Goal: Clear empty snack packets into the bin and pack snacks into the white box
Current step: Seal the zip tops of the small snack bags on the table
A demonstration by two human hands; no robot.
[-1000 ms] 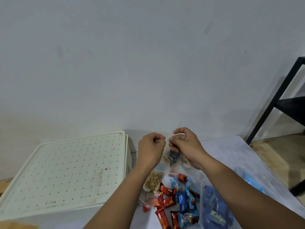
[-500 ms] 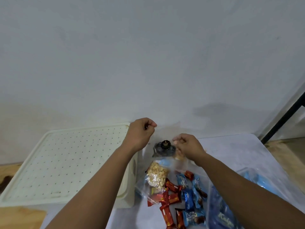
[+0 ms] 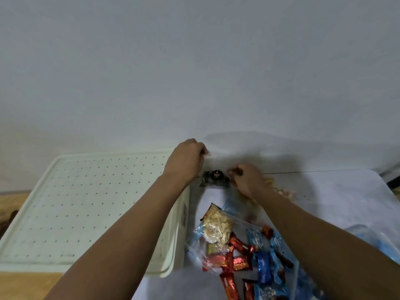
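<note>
Both hands work at the far edge of the desk (image 3: 337,198), close to the wall. The left hand (image 3: 187,159) is raised with its fingers curled, pinching the top edge of a clear plastic bag (image 3: 218,156) that is hard to make out against the wall. The right hand (image 3: 246,180) sits lower, just right of it, fingers curled and pinching something small near the same bag; whether that is the bag's edge or its contents cannot be told. Between the two hands lies a dark packet with a round black label (image 3: 216,178). Pale snack pieces (image 3: 279,187) show just behind the right wrist.

The white box (image 3: 91,204) stands beside the desk's left edge, its dotted lid on; the left forearm crosses its right side.

Toward the near edge of the desk, between the forearms, lies a clear bag of pale nuts (image 3: 216,226), and touching it a pile of red-wrapped snacks (image 3: 236,258) and blue-wrapped snacks (image 3: 266,263), partly inside clear plastic. More blue packaging (image 3: 376,241) lies at the right edge, beyond the right forearm. No bin shows in the head view
</note>
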